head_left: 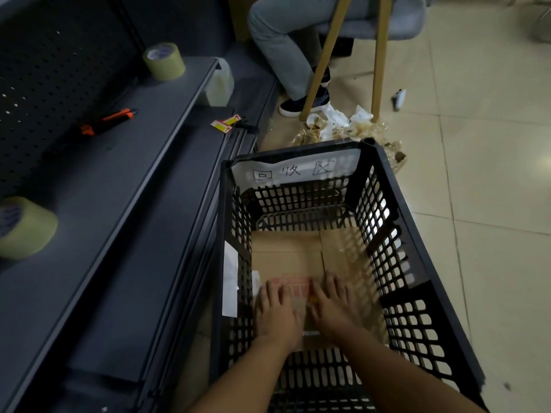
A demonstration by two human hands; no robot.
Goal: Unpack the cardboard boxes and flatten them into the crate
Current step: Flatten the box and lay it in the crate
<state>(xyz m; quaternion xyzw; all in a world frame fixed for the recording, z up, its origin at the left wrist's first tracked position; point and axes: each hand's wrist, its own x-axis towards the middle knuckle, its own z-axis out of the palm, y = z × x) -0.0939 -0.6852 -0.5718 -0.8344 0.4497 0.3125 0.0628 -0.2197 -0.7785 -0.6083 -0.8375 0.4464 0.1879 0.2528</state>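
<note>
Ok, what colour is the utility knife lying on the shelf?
The utility knife is orange and black, seen in the head view.

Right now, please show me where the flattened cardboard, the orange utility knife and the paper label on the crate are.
flattened cardboard point(286, 254): head view, its bare upper panel.
orange utility knife point(107, 121): head view, middle of its handle.
paper label point(293, 171): head view, its middle, among the handwritten characters.
</note>
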